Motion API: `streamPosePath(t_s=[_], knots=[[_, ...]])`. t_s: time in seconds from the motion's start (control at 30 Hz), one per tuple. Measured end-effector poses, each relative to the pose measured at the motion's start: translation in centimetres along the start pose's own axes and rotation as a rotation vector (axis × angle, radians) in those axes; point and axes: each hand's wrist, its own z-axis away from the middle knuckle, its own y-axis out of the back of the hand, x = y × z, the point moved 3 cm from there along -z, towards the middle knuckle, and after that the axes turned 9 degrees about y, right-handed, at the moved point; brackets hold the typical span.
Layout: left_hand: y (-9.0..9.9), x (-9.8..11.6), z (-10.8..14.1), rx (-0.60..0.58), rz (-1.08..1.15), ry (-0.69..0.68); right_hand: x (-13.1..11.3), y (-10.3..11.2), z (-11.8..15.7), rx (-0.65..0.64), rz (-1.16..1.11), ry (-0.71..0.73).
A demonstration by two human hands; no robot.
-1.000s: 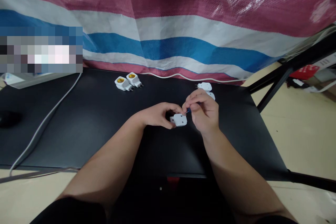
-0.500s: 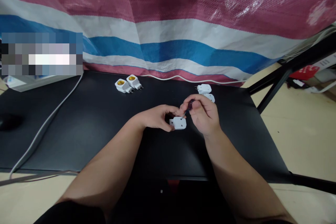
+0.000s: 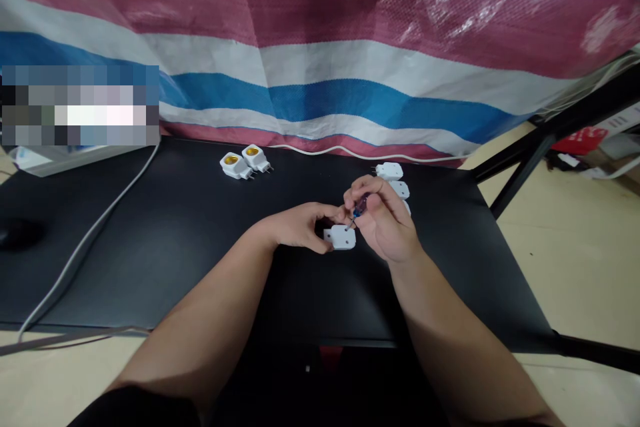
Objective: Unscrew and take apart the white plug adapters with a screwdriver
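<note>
A white plug-in lamp socket (image 3: 343,238) lies with its holed face up on the black table. My left hand (image 3: 305,227) grips it from the left, thumb on the near side and fingers on the far side. In my right hand (image 3: 385,220) is a small screwdriver (image 3: 360,207) with a translucent purple-blue handle, held between thumb and fingers. The shaft slants down and its tip meets one of the upper holes in the socket. Whether a screw sits in that hole is too small to tell.
Two white lamp sockets (image 3: 254,158) with golden openings stand at the back. Several similar white ones (image 3: 390,171) lie face down behind my right hand, partly hidden. A cable (image 3: 100,220) and a black mouse (image 3: 20,233) are on the left; a striped sheet (image 3: 320,60) hangs behind the table (image 3: 165,247).
My right hand has turned slightly around the screwdriver, and more of the handle shows. The tip stays at the same hole. My left hand keeps its hold on the socket.
</note>
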Motion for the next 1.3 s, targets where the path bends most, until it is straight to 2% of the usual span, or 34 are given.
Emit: streamPosePath(t_s=[0.17,0.3,0.4,0.5,0.63,0.83,0.97,1.1,1.3], knots=[[0.1,0.0,-0.1,-0.004,-0.036,0.003,0.0,-0.5,0.1,-0.013,-0.073,-0.074],[0.1,0.2,0.0,-0.015,-0.014,-0.015,0.1,-0.6,0.2,-0.052,-0.12,0.023],[0.0,0.2,0.1,-0.007,0.003,-0.01,0.1,0.0,0.2,-0.079,0.004,0.044],[0.0,0.1,0.1,0.0,-0.002,-0.003,-0.2,0.3,0.2,-0.076,0.091,-0.029],[0.1,0.1,0.0,0.002,-0.046,0.009,-0.3,-0.1,0.3,-0.047,-0.03,-0.087],[0.0,0.2,0.1,-0.005,-0.035,0.002,0.0,-0.6,0.2,-0.047,-0.06,-0.01],[0.1,0.0,0.1,0.024,-0.052,0.016,-0.2,-0.6,0.1,-0.039,-0.018,-0.032],[0.2,-0.1,0.0,0.003,-0.051,0.011,-0.2,-0.7,0.2,-0.033,-0.042,-0.069],[0.1,-0.2,0.1,0.006,-0.036,0.019,0.1,-0.7,0.1,-0.057,-0.042,-0.016]])
